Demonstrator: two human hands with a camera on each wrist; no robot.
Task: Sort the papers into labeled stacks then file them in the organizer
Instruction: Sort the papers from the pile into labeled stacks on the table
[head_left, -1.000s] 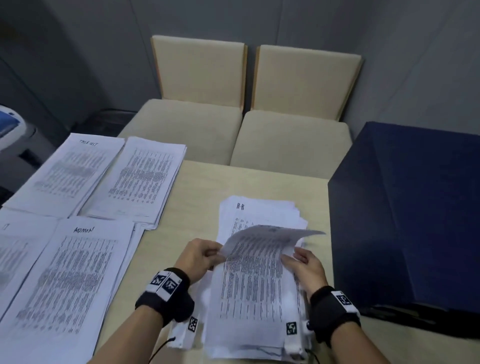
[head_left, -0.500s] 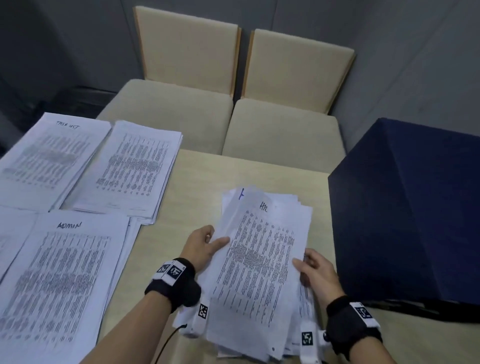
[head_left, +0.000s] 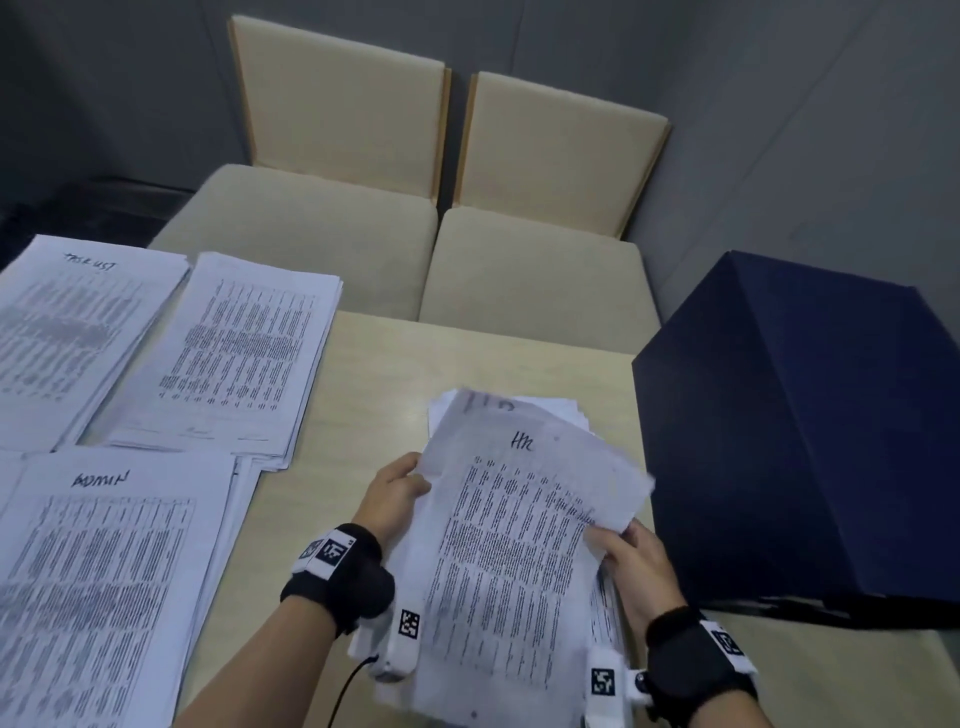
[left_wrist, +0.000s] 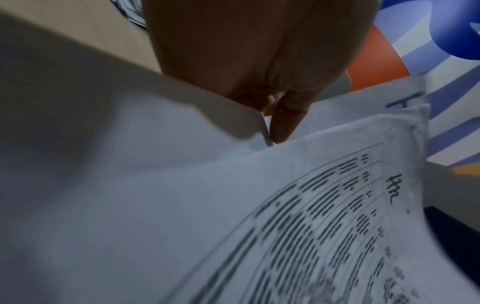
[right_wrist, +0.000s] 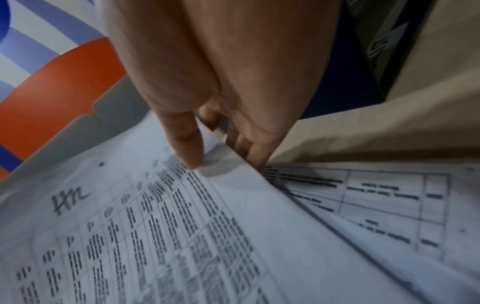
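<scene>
Paper: a printed sheet (head_left: 524, 540) marked "HR" is lifted, tilted, above a loose pile (head_left: 519, 410) on the pale wood surface (head_left: 395, 395).
Left hand (head_left: 389, 499): grip pinches the sheet's left edge.
Right hand (head_left: 631, 561): grip pinches its right edge, thumb on top.
Stacks: "ADMIN" stack (head_left: 104, 571) and two more lie at left.
Organizer: a dark blue box (head_left: 800, 441) stands at right.

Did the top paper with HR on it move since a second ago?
Yes. The HR paper was curled back over the pile then; now it is flat, raised and nearer the blue box.
</scene>
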